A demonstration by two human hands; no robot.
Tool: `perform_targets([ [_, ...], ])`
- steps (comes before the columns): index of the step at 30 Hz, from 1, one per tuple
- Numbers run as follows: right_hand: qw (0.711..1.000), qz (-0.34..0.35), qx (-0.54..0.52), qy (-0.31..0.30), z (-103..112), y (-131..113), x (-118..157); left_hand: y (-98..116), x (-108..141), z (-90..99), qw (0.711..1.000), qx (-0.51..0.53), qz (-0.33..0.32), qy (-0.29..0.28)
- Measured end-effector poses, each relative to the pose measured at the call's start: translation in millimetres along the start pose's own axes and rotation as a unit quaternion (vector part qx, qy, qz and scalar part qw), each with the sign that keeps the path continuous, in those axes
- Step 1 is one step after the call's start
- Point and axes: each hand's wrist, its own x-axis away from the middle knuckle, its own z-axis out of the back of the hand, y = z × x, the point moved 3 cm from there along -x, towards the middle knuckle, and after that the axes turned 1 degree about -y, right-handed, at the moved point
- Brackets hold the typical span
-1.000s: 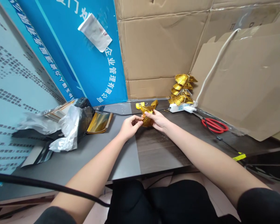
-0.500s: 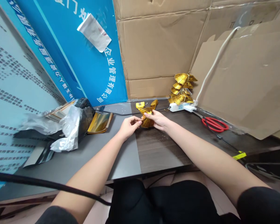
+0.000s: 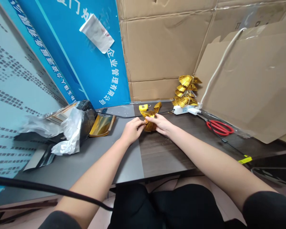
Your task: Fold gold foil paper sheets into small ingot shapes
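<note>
A pleated gold foil paper fan (image 3: 150,126) is held over the dark part of the table. My right hand (image 3: 162,124) grips it from the right, thumb across its middle. From the left, the fingers of my left hand (image 3: 133,128) are pinched together at the fan's edge; what lies between the fingertips is too small to make out. Just behind the fan lie a yellow tape measure (image 3: 143,107) and another folded piece of gold foil (image 3: 157,107). Farther right, several similar gold fans (image 3: 185,92) are stacked one above another.
A stack of gold foil sheets (image 3: 102,125) lies at left beside crumpled plastic wrapping (image 3: 73,127). Under the fan stack is a white power strip (image 3: 180,110), with red-handled scissors (image 3: 219,127) to its right. Cardboard (image 3: 166,51) stands behind the table.
My left hand has shifted slightly and its fingers have curled closer against the fan's edge. My right hand keeps its grip in nearly the same place.
</note>
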Motion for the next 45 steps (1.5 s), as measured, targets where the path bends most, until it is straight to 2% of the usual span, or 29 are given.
perform_targets([
  [6,0.999,0.023,-0.006,0.029,1.6,1.3,-2.3,4.3,-1.5,-0.3,0.999,-0.025,-0.033,0.004],
  [15,1.000,0.019,-0.005,0.021,1.1,1.3,-2.4,5.7,-1.2,0.9,0.998,-0.040,-0.049,0.001],
  [25,0.997,0.032,0.066,0.006,5.7,-1.1,-3.9,7.3,1.6,-0.9,0.999,-0.028,-0.021,-0.028],
  [30,0.987,0.017,0.151,-0.053,4.2,-7.3,0.9,6.8,1.2,7.3,1.000,-0.005,0.020,-0.012],
  [33,0.975,-0.004,0.200,-0.097,3.3,-11.8,6.0,3.3,0.6,13.8,0.999,0.001,0.044,0.009],
  [35,0.963,-0.025,0.236,-0.129,4.1,-14.8,9.4,2.6,0.3,15.5,0.999,0.004,0.046,0.000],
  [40,0.914,-0.045,0.354,-0.194,9.2,-22.5,14.7,5.3,1.5,7.6,0.992,0.052,0.032,-0.107],
  [45,0.851,0.007,0.480,-0.213,7.7,-28.5,14.3,2.0,3.8,-3.3,0.979,0.053,0.043,-0.191],
])
